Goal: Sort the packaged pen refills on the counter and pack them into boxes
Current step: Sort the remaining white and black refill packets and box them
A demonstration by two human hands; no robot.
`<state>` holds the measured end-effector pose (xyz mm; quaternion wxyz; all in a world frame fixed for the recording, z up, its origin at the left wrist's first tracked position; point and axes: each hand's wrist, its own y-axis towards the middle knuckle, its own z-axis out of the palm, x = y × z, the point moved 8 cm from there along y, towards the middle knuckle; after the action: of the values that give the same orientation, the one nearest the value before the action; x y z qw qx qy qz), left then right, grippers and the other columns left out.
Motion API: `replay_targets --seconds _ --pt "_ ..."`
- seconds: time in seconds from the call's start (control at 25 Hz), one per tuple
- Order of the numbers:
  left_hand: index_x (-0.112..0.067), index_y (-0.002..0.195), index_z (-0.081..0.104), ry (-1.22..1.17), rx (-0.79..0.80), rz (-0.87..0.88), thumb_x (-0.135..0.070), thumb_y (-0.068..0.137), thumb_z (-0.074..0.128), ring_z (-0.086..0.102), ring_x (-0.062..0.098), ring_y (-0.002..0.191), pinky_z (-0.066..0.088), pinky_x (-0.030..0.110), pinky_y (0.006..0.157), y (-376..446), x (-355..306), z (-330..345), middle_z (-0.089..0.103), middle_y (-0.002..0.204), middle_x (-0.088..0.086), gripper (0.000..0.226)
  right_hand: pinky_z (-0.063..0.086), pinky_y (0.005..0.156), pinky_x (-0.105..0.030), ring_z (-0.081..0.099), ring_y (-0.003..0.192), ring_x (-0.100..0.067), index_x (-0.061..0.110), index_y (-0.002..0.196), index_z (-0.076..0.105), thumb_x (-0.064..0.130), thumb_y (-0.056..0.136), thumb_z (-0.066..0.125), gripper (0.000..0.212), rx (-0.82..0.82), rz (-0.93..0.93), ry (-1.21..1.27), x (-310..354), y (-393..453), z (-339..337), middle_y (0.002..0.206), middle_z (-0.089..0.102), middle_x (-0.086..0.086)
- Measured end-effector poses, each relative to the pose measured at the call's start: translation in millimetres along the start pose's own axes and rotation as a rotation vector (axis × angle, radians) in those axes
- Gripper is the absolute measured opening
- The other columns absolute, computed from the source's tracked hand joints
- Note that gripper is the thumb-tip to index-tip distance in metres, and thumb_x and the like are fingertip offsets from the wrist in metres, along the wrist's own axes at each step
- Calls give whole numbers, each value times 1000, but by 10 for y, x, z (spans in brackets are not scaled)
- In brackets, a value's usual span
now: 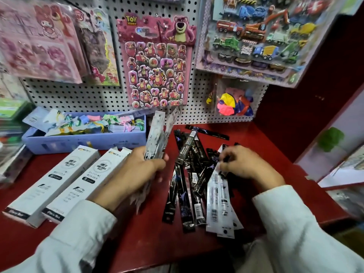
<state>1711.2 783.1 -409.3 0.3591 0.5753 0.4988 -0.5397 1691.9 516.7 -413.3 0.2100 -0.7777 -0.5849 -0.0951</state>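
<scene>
On red counter (137,243), far left: two white boxes (53,186) lay side by side. Left hand (136,172) gripped upright bunch of white refill packs (157,134). Black refill packs (189,184) heaped centre. Right hand (250,164) pinched white pack (218,198) atop heap.

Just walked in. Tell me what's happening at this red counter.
A person is sorting packaged pen refills. The left hand grips a bunch of white-printed refill packets; the right hand picks at the loose pile of black refill packets on the red counter. Two white cardboard boxes lie to the left.
</scene>
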Motion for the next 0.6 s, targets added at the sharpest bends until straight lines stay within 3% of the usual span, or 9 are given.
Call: replay_targets --seconds 0.08,0.2,0.28,0.36,0.44,0.52,0.6 --pt "-15 80 69 51 85 34 -14 59 65 56 18 53 45 30 57 -28 -15 129 64 63 4 21 45 72 -23 57 76 -11 18 108 72 22 81 79 27 224 30 126 -248 33 237 81 60 6" --pt "-35 87 69 186 176 85 -30 54 68 61 14 65 47 29 65 -45 -36 251 71 75 4 33 43 74 -22 58 80 -12 15 110 72 18 80 80 31 40 66 212 -427 125 61 87 65 2" --pt "-41 84 68 190 157 97 -35 50 67 60 9 63 47 26 62 -12 -40 233 71 73 -1 35 47 74 -27 64 85 -17 23 93 72 35 77 79 22 -129 102 111 -451 118 -87 89 69 4" --pt "-36 80 70 148 134 107 -26 52 66 58 8 61 47 26 62 12 -47 220 70 69 0 29 45 61 -29 65 73 -18 19 75 64 65 68 72 47 -86 160 -34 -343 24 4 74 67 6" --pt "-25 82 71 117 122 105 -18 56 65 60 16 70 48 34 71 32 -26 205 71 79 15 27 43 54 -26 64 64 -15 19 71 61 78 58 69 62 115 187 -112 -168 -93 361 68 66 6" --pt "-19 83 70 120 118 105 -16 57 64 61 18 72 48 35 73 32 -21 187 70 83 20 27 50 55 -27 67 63 -18 18 73 62 73 56 75 60 174 203 -99 -51 -151 566 70 69 3" --pt "-14 83 71 118 105 107 -16 57 65 61 15 69 48 29 69 21 -21 173 71 76 13 27 58 57 -34 69 63 -22 16 82 62 58 63 81 50 139 212 54 -13 -141 602 76 72 -4"
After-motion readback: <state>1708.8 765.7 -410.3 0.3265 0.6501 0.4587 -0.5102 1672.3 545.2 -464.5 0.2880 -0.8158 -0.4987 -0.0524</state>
